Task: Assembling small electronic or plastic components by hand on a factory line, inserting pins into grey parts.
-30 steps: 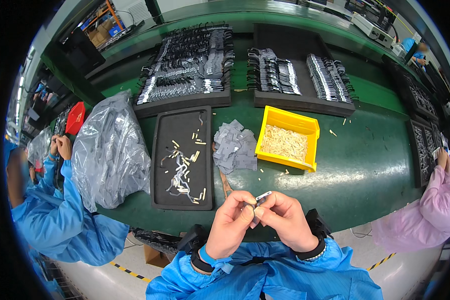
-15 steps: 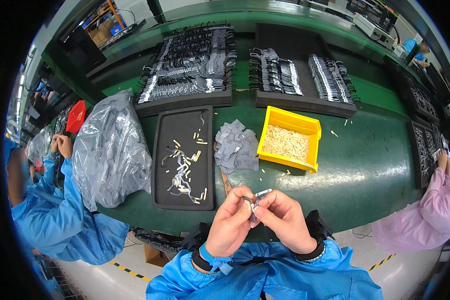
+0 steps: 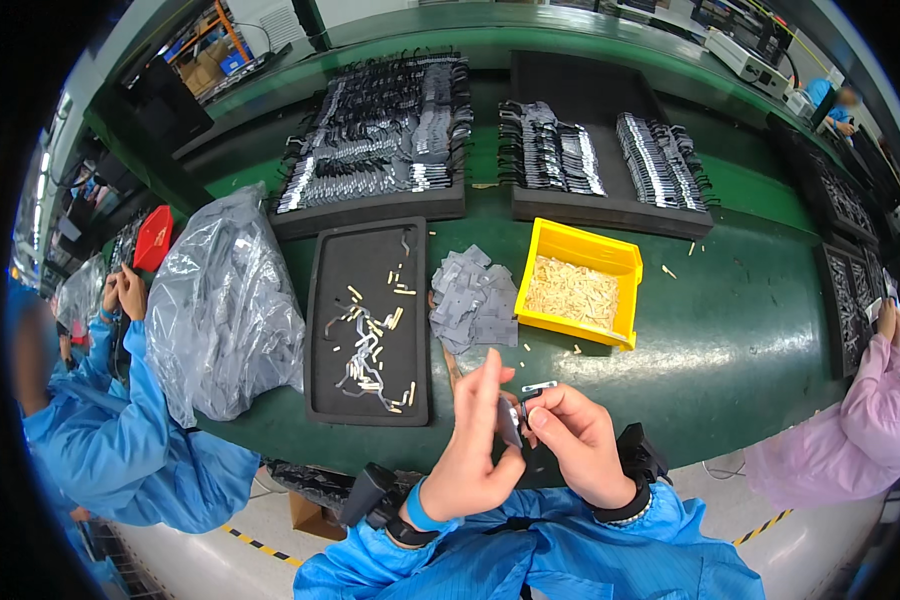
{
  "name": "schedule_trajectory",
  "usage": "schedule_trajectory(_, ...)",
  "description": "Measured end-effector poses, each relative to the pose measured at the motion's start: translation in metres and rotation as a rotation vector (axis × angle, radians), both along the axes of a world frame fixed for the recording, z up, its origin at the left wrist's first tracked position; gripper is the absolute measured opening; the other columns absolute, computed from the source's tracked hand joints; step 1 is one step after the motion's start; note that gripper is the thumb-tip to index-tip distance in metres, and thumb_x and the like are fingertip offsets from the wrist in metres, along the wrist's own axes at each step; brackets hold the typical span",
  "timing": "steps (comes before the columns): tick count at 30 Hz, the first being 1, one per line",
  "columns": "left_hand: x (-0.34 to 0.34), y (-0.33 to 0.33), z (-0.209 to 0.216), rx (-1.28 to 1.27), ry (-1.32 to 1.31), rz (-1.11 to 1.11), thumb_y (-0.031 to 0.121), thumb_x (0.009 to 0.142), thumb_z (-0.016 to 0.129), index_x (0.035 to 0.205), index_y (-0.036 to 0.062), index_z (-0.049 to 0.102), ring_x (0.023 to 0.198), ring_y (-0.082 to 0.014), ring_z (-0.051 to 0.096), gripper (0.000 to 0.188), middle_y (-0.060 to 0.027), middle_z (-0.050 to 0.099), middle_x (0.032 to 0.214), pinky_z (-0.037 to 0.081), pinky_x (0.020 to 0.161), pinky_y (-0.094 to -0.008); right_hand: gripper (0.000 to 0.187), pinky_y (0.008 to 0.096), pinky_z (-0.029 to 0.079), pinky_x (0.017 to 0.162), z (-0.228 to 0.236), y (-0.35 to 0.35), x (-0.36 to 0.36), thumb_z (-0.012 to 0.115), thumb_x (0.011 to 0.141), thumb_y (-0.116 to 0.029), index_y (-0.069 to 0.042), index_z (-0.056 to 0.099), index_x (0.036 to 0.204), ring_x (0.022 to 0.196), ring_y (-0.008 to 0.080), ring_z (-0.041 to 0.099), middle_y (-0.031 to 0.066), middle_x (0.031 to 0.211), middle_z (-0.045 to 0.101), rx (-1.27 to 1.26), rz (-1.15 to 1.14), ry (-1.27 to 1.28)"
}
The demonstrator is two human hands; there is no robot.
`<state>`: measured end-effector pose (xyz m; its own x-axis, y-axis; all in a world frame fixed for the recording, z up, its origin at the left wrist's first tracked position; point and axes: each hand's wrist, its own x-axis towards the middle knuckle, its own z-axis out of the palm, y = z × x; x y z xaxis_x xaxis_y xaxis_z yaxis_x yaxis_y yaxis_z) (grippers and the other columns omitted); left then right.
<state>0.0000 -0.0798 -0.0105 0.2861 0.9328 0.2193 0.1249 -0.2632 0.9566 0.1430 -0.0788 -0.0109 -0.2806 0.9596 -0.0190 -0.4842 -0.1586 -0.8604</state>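
My right hand (image 3: 580,440) is closed, thumb and forefinger pinching a small dark flex cable (image 3: 526,408). A white-faced connector end (image 3: 540,386) sticks out above the fingertips. Hanging from the same part, a small grey flat piece (image 3: 510,424) lies against the inner side of my left hand (image 3: 475,450). The left fingers stretch upward, thumb apart, and do not wrap round it. Beyond my hands is a loose pile of grey flat pieces (image 3: 475,300). To its right stands a yellow bin (image 3: 625,265) holding many small cream-coloured strips.
A black tray (image 3: 325,300) with cables and strips lies left of the pile, beside a clear plastic bag (image 3: 225,310) of grey pieces. Two black foam trays (image 3: 610,205) hold rows of cable parts behind. Co-workers (image 3: 120,400) sit at left and right.
My left hand has loosened its pinch and straightened its fingers upward. My right hand has shifted slightly right with the cable and still grips it.
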Motion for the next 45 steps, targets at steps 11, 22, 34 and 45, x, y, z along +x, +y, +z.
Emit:
schedule_trajectory(11,0.003,0.003,0.009,0.091,0.150,0.194,-0.008,0.080,0.049,0.123,0.0009,0.047,0.094,-0.0284,0.050,0.044,-0.0179,0.045,0.105,0.043,0.083,-0.0327,0.014,0.0245,0.043,0.058,0.008,-0.004,0.000,0.058,0.080,-0.002,0.001,0.058,0.094,0.066,0.0119,0.055,0.0058,0.075,0.056,0.335,-0.180,-0.579)
schedule_trajectory(22,-0.003,-0.001,0.007,-0.195,-0.226,0.192,-0.001,0.083,0.054,0.099,0.0002,0.059,0.062,-0.0084,0.052,0.016,-0.0065,0.049,0.083,0.044,0.053,-0.0205,0.009,0.0268,0.044,0.059,0.023,0.016,0.013,0.064,0.075,-0.003,-0.001,0.059,0.082,0.073,0.0192,0.054,0.0091,0.078,0.057,0.468,-0.384,-0.764)
schedule_trajectory(34,0.000,-0.003,0.006,-0.201,-0.279,0.163,-0.002,0.084,0.054,0.098,-0.0014,0.056,0.072,-0.0118,0.057,0.014,-0.0061,0.051,0.085,0.050,0.061,-0.0230,0.013,0.0291,0.043,0.067,0.021,0.023,0.005,0.065,0.073,-0.001,-0.002,0.060,0.085,0.079,0.0220,0.055,0.0095,0.082,0.058,0.585,-0.262,-0.725)
schedule_trajectory(45,-0.001,0.001,0.017,-0.223,-0.198,0.225,-0.008,0.077,0.054,0.107,-0.0006,0.058,0.074,-0.0084,0.054,0.031,-0.0020,0.047,0.084,0.043,0.063,-0.0205,0.015,0.0200,0.043,0.053,0.026,0.003,0.004,0.066,0.077,-0.005,-0.002,0.056,0.088,0.064,0.0063,0.056,0.0031,0.073,0.060,0.336,-0.188,-0.631)
